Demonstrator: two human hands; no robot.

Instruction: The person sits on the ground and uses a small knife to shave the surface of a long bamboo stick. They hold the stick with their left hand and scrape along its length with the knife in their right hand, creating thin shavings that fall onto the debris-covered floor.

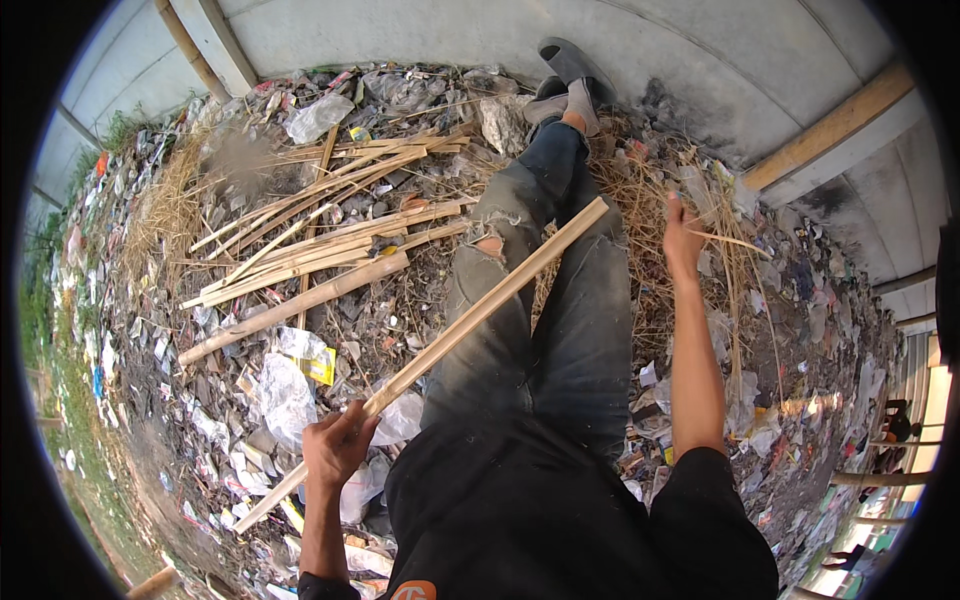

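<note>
My left hand (337,445) is closed round a long split bamboo strip (480,310). The strip slants across my thighs, its far end above my knees and its near end low on the left. Out to the right, my right hand (682,238) is closed, with a thin curved bamboo sliver (738,241) sticking out from it to the right. Whether that hand holds anything more is hidden. Several split bamboo strips (320,245) lie in a loose pile left of my legs. A thicker bamboo piece (295,307) lies at the pile's near side.
My legs (530,280) stretch forward, crossed near the feet, with grey slippers (575,68) by a concrete wall (400,35). Litter and plastic bags (285,400) cover the ground. Dry shavings (650,215) lie right of my legs. A wooden beam (830,125) stands against the wall.
</note>
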